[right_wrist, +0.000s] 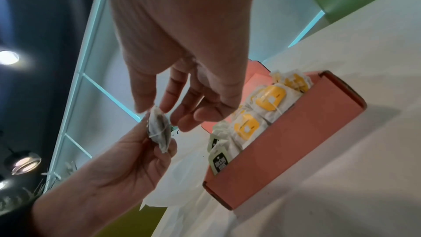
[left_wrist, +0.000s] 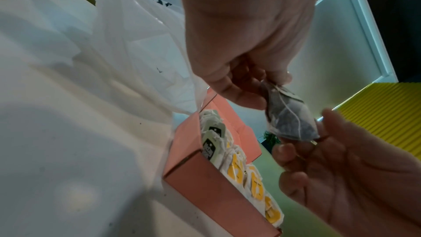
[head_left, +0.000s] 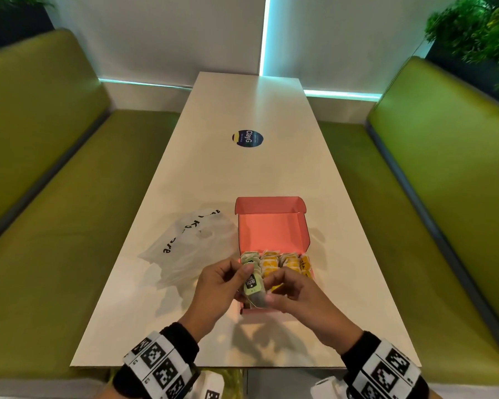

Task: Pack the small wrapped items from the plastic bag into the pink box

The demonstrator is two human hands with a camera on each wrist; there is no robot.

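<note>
A mesh tea bag (head_left: 254, 293) with a pale green tag hangs above the near left corner of the open pink box (head_left: 271, 234). My left hand (head_left: 244, 273) pinches one end of it and my right hand (head_left: 268, 289) pinches the other. In the left wrist view the tea bag (left_wrist: 289, 116) sits between my left hand (left_wrist: 271, 86) and right hand (left_wrist: 303, 143). In the right wrist view, right hand (right_wrist: 154, 110) and left hand (right_wrist: 164, 149) both hold the tea bag (right_wrist: 159, 131). Rows of yellow-tagged bags (head_left: 283, 263) and green-tagged bags (head_left: 249, 257) stand in the box. The crumpled plastic bag (head_left: 190, 246) lies left of it.
The box and bag sit on a long white table (head_left: 242, 182) with a round dark sticker (head_left: 247, 138) farther back. Green benches (head_left: 55, 211) run along both sides. The box lid (head_left: 268, 205) stands open toward the far end.
</note>
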